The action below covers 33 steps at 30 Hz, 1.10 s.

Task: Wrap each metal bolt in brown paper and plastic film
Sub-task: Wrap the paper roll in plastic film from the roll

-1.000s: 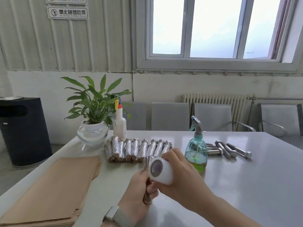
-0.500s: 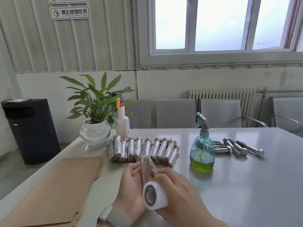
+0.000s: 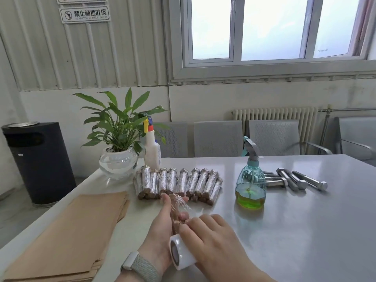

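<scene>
**Film goes on one more bolt; a few bare bolts wait**

At the left of the table (image 3: 305, 231) lies a stack of brown paper sheets (image 3: 67, 237); how many sheets I cannot count. Behind it stands one potted plant (image 3: 119, 151) and one white spray bottle (image 3: 152, 151).

In the middle lies the row of finished bolts (image 3: 179, 183), each in paper and shiny film. I count about nine or ten of them, some partly behind others, so the number is not sure.

In front of the row, the left hand (image 3: 162, 226) holds a paper-wrapped bolt (image 3: 176, 213) upright-tilted, with the thumb and the fingers curled around it. Thin film is already stretched over its upper end. The right hand (image 3: 211, 241) grips the one roll of plastic film (image 3: 180, 254), fingers curled over it, close beside the bolt. I judge this bolt is in the film step, not yet complete.

To the right stands one green spray bottle (image 3: 250, 180). Just behind and beside it lie the bare metal bolts (image 3: 295, 180); I see about five, the bottle hides some. These appear to need both paper and film, so most of the work seems done.
</scene>
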Available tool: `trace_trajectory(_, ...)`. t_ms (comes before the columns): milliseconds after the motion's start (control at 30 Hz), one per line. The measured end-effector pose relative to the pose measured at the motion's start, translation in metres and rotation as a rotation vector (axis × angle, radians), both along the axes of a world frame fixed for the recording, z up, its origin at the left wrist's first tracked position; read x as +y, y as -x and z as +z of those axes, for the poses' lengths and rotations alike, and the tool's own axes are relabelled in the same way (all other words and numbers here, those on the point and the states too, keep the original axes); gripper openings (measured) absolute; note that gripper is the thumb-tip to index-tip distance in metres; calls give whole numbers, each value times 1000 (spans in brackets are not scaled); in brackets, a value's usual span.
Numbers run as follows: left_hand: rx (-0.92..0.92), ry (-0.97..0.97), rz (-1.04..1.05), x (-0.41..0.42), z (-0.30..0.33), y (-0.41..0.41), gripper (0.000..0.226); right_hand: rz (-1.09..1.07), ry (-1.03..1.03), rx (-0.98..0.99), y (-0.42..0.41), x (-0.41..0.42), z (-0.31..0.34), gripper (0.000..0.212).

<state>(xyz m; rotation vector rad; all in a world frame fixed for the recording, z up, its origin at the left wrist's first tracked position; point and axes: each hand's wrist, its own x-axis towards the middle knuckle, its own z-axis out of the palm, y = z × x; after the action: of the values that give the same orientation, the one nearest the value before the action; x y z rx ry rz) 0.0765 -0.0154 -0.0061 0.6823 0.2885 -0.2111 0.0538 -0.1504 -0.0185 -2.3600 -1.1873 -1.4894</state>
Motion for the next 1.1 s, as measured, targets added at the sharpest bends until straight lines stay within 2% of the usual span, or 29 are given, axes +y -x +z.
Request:
trace_trajectory(200,-137,104,-15,0,9,6,67,44,15,117,-7,-6,-6,46)
trace_trajectory(267,-200,126,-15,-2,11,7,62,65,-3,143,-8,-8,-7,51)
trace_trajectory(367,-243,107,8,-1,10,6,69,98,-26,105,-8,-6,-9,37)
trace_trajectory(433,-263,114,-8,3,11,7,80,101,-35,115,-8,-7,-8,40)
trace_trajectory(500,-277,101,-34,6,11,8,68,85,-8,131,-8,-6,-7,48)
trace_trajectory(633,-190,66,39,0,8,5,39,74,31,110,-5,-1,-9,44)
trace_trajectory(733,-145,131,77,1,9,3,41,75,-6,84,-3,-1,-5,43)
trace_trajectory(833,-120,193,105,3,11,4,49,103,-93,50,0,-1,0,21)
trace_trajectory(867,-115,214,120,3,12,4,49,113,-114,53,0,-1,0,19)
trace_trajectory(933,-112,281,160,4,14,5,47,128,-166,113,-1,-4,1,36)
trace_trajectory(1000,-125,352,195,5,15,5,45,155,-290,263,-1,-4,2,57)
trace_trajectory(1100,-174,296,215,6,15,5,43,147,-653,622,4,-1,12,62)
